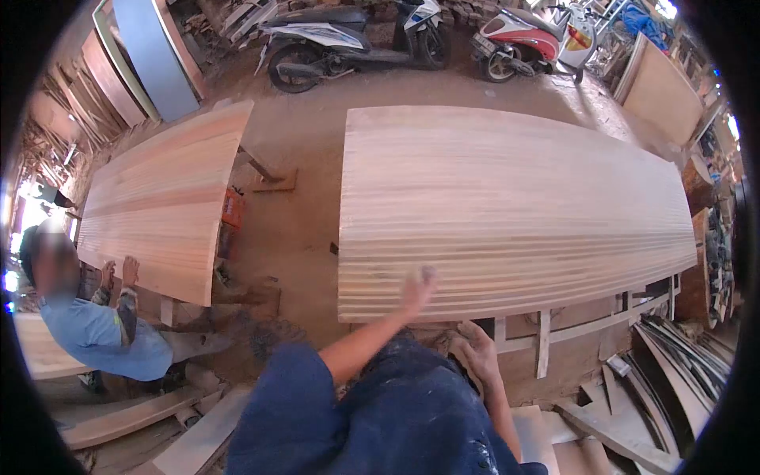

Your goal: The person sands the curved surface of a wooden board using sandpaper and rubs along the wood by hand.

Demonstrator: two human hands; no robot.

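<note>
A large, pale ribbed wooden panel (507,206) lies in front of me, its long grooves running left to right. My left hand (418,291) is over the panel's near edge, blurred by motion, with something small and greyish at its fingertips that I cannot make out. My right hand (477,352) hangs just below the same edge, near my dark blue clothing, fingers apart and holding nothing.
At the left, a co-worker (103,317) in a light blue shirt has both hands on a second, reddish panel (166,198). Two motorbikes (348,43) (534,43) stand beyond. Wood offcuts (617,419) lie at the lower right.
</note>
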